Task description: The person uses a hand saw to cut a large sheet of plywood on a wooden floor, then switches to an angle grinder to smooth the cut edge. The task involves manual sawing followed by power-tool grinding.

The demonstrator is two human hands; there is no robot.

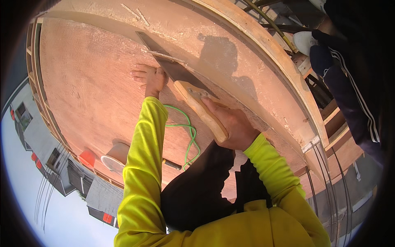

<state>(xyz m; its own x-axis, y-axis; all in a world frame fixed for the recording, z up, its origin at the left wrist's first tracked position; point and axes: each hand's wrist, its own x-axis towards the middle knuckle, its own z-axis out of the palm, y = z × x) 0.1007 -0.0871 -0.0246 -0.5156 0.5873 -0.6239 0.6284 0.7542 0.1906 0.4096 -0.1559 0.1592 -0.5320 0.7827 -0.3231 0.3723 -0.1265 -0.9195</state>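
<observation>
My right hand grips the wooden handle of a hand saw, whose long metal blade points toward the upper left along a strip at the plywood's far side. My left hand presses on the pinkish plywood sheet, fingers spread, just left of the blade. A thin wood splinter lies across the blade. Below my hands, a green cord lies loosely coiled on the plywood.
Another person's dark-trousered leg and white shoe are at right, beside framing and rebar. A round container, a red object and a dark-handled tool lie lower left. A framed edge borders the sheet, with buildings beyond.
</observation>
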